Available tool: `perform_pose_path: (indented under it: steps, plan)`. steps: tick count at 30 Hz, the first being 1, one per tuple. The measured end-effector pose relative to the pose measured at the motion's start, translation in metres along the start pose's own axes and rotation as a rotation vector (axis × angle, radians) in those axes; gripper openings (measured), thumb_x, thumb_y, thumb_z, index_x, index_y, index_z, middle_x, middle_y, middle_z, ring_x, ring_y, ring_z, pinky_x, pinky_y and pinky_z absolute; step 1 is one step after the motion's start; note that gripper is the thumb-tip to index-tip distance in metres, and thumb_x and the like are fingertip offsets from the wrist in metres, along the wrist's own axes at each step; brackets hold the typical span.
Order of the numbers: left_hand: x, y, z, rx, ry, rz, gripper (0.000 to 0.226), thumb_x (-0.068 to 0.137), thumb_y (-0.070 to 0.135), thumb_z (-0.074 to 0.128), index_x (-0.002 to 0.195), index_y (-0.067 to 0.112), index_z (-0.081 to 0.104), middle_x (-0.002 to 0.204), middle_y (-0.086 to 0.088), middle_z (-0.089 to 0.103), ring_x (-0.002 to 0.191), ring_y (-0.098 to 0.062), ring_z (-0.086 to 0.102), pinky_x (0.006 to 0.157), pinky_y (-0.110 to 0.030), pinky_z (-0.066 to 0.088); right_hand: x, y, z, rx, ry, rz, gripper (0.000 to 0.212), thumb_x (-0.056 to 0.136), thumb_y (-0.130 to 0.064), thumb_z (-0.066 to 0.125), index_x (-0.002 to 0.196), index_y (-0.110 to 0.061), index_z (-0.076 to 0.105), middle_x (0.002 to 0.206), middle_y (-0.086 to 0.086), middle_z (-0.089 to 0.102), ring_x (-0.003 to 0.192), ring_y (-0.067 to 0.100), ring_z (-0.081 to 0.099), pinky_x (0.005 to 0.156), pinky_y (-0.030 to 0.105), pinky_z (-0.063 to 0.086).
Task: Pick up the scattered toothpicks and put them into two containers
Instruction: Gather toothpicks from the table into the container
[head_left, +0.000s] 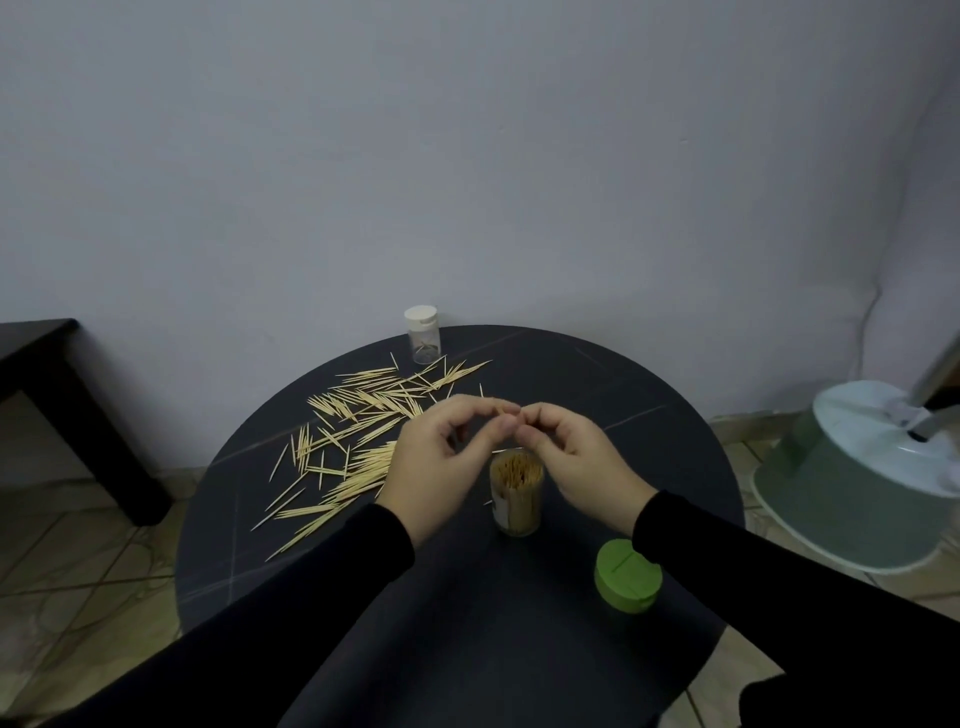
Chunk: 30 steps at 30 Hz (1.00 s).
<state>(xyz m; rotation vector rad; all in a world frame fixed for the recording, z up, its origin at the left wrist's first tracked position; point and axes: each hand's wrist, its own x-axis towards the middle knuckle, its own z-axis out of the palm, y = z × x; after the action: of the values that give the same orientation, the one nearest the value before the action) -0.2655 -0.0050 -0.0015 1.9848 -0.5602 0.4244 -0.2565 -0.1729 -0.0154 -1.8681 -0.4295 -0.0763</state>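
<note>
toothpick (503, 410) pinched between the fingertips of my left hand (441, 457) and right hand (571, 457), raised above the open container (517, 491), which looks nearly full; i judge i am aligning it to drop in. scattered toothpicks (358, 436) lie at 10 o'clock from my hands. capped container (423, 335) at 12, near empty. green lid (627, 574) at 5, set aside.

Beyond my hands rises a plain pale wall (467, 156); under them a round black table (649, 415). Left, a dark bench (62, 395); tiled floor (78, 561) below.
</note>
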Motion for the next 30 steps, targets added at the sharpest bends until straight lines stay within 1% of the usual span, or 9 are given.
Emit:
perform_pose_path:
  steps: [4,8,11,14,16,18,23,27,30]
  plan:
    - [0.006,0.004,-0.002,-0.137,0.089,-0.074,0.016,0.09,0.016,0.063,0.093,0.031,0.069,0.093,0.014,0.07,0.089,0.0,0.063,0.076,-0.014,0.05,0.004,-0.005,-0.002,0.051,0.011,-0.024,0.018,0.095,-0.014,0.055,0.1,-0.028,0.065,0.098,-0.01,0.067,0.092,-0.004,0.061,0.08,0.014,0.049]
    - [0.009,-0.001,-0.003,-0.21,0.169,-0.126,0.022,0.088,0.011,0.066,0.102,0.028,0.065,0.082,0.008,0.066,0.077,-0.002,0.061,0.068,-0.013,0.046,0.004,-0.006,-0.006,0.077,0.05,-0.035,0.02,0.096,-0.014,0.053,0.093,-0.028,0.067,0.087,-0.018,0.066,0.084,-0.011,0.059,0.076,0.008,0.045]
    - [0.003,-0.01,0.0,0.034,0.056,-0.028,0.031,0.086,0.017,0.069,0.11,0.032,0.056,0.079,0.015,0.066,0.072,-0.006,0.059,0.068,-0.018,0.048,0.001,-0.005,-0.004,0.216,0.109,-0.05,0.016,0.095,-0.015,0.053,0.092,-0.023,0.067,0.078,-0.018,0.066,0.08,-0.009,0.059,0.074,0.01,0.046]
    - [-0.002,-0.015,0.002,0.28,-0.059,0.09,0.026,0.085,0.032,0.064,0.11,0.036,0.057,0.081,0.022,0.063,0.08,-0.003,0.058,0.073,-0.028,0.052,-0.001,-0.002,-0.002,0.281,0.118,-0.06,0.011,0.091,-0.023,0.056,0.092,-0.022,0.067,0.078,-0.018,0.067,0.084,-0.003,0.061,0.077,0.014,0.048]
    - [-0.003,-0.017,0.002,0.4,-0.096,0.156,0.02,0.086,0.037,0.061,0.104,0.031,0.064,0.084,0.023,0.06,0.082,-0.002,0.053,0.072,-0.025,0.048,-0.001,0.0,-0.003,0.264,0.13,-0.065,0.01,0.089,-0.024,0.057,0.091,-0.022,0.068,0.079,-0.018,0.067,0.086,-0.002,0.062,0.078,0.015,0.049]
    - [-0.003,-0.02,0.001,0.474,-0.132,0.2,0.021,0.087,0.042,0.056,0.096,0.029,0.069,0.089,0.022,0.059,0.084,-0.001,0.046,0.073,-0.013,0.038,-0.001,0.005,-0.005,0.181,0.135,-0.074,0.012,0.091,-0.017,0.06,0.089,-0.025,0.069,0.083,-0.017,0.069,0.089,-0.001,0.063,0.08,0.015,0.049]
    - [-0.001,-0.027,-0.004,0.441,-0.215,0.148,0.033,0.089,0.049,0.046,0.094,0.029,0.072,0.099,0.02,0.058,0.092,0.002,0.041,0.076,-0.01,0.031,-0.005,0.01,-0.008,-0.113,0.234,-0.233,0.024,0.089,-0.014,0.064,0.087,-0.037,0.066,0.09,-0.013,0.067,0.092,0.002,0.062,0.083,0.018,0.049]
    - [-0.001,-0.03,-0.004,0.438,-0.213,0.124,0.024,0.088,0.044,0.051,0.098,0.031,0.069,0.099,0.019,0.058,0.093,0.0,0.044,0.079,-0.015,0.035,-0.004,0.004,-0.013,0.0,0.35,-0.254,0.016,0.088,-0.02,0.064,0.089,-0.036,0.068,0.09,-0.015,0.069,0.095,0.004,0.063,0.086,0.021,0.05]
    - [-0.003,-0.033,-0.003,0.378,-0.221,0.084,0.027,0.086,0.05,0.05,0.098,0.033,0.068,0.098,0.019,0.06,0.095,-0.004,0.052,0.082,-0.03,0.047,-0.004,0.002,-0.008,0.132,0.348,-0.186,0.013,0.086,-0.02,0.065,0.09,-0.032,0.069,0.091,-0.017,0.071,0.096,0.003,0.065,0.086,0.022,0.052]
